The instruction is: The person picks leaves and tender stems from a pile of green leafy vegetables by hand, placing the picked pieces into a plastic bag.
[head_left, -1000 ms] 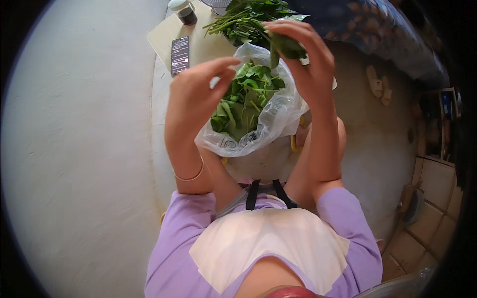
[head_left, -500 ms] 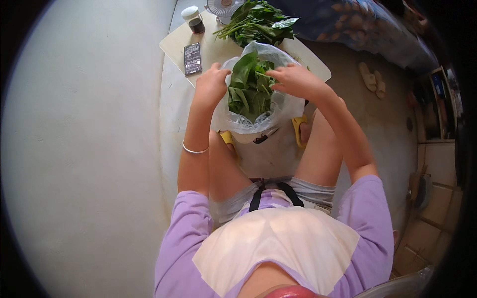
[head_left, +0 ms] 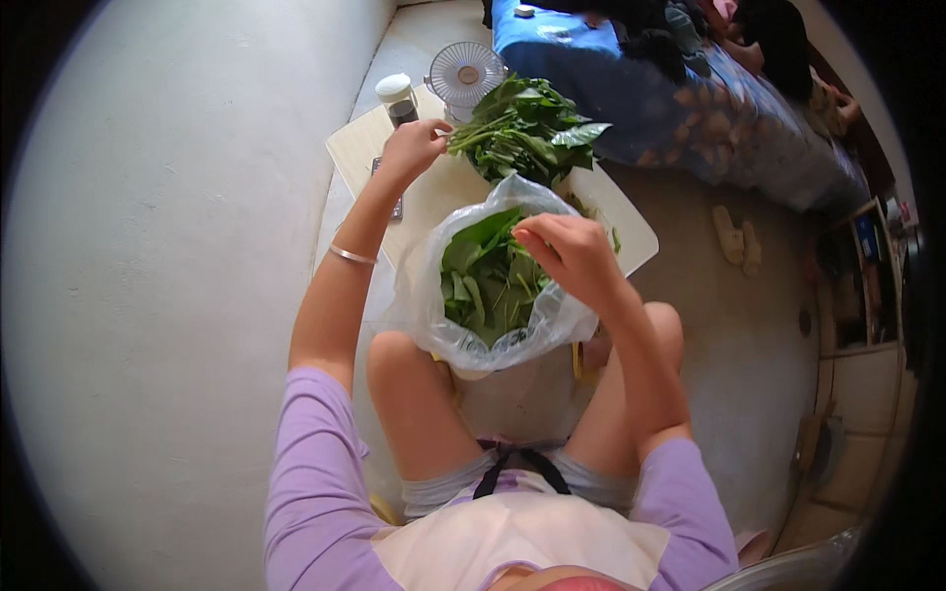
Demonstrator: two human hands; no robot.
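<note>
A white plastic bag (head_left: 419,295) stands open in front of me, with torn green leaves (head_left: 483,286) inside. Beyond it, a bunch of leafy greens (head_left: 527,128) lies on a small pale table, its stems pointing left. My left hand (head_left: 414,148) is stretched over the table's left side, its fingertips pinched at the stem ends of that bunch. Over the right part of the bag's mouth hangs my right hand (head_left: 570,251), fingers bent together; whatever may be in them is hidden.
The small table (head_left: 434,197) also bears a white-lidded jar (head_left: 397,98), a small fan (head_left: 466,77) and a phone (head_left: 397,209) partly covered by my left arm. A bed with a blue cover (head_left: 611,108) stands behind. Slippers (head_left: 737,241) lie on the floor at right.
My left hand has gone from the bag's left rim up to the stems of the greens. My right hand stays over the bag, its fingers drawn together. The view has shifted, showing more bed.
</note>
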